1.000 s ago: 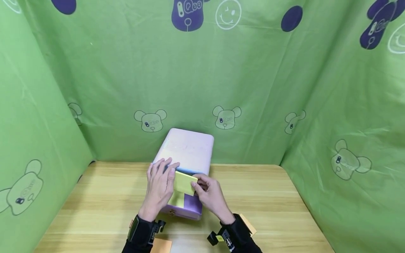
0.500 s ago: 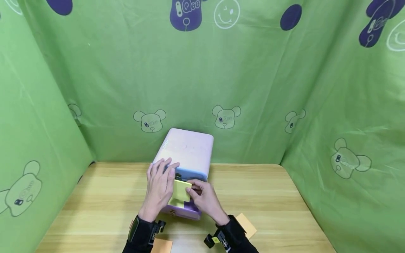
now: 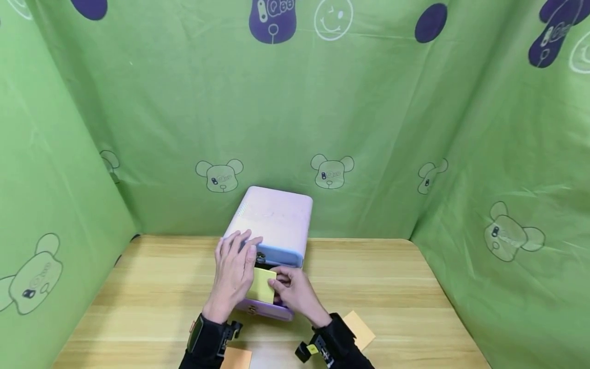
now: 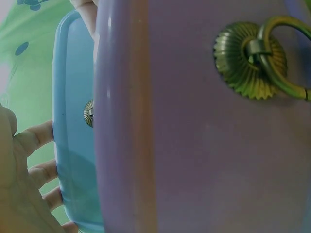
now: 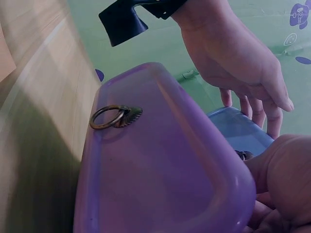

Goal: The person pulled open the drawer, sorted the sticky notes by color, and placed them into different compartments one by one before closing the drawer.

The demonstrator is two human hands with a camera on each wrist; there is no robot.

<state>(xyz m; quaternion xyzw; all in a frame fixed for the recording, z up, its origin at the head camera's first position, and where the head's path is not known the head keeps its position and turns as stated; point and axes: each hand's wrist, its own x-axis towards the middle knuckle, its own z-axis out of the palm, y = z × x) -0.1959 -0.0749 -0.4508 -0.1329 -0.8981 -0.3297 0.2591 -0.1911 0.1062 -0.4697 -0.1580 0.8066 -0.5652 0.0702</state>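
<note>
Head view: box [image 3: 274, 215] on wood-grain table [image 3: 369, 287], green bear-print cloth [image 3: 276, 102] behind.

From here the left hand [image 3: 232, 271] covers the left edge of the yellow paper [image 3: 264, 286] and part of the blue drawer front [image 3: 283, 255]. Part of the right hand [image 3: 297, 290] is lost behind that paper, and I can't make out the floor of the purple drawer [image 3: 273, 311]. One orange sheet [image 3: 237, 359] runs off the bottom of the head view; a second orange sheet [image 3: 362, 330] is partly hidden by the right sleeve [image 3: 342, 344]. Seen from the left wrist, the ring pull [image 4: 279, 79] is cut short at the right. Lettering on the bear faces [image 3: 222, 178] is too small to read.
</note>
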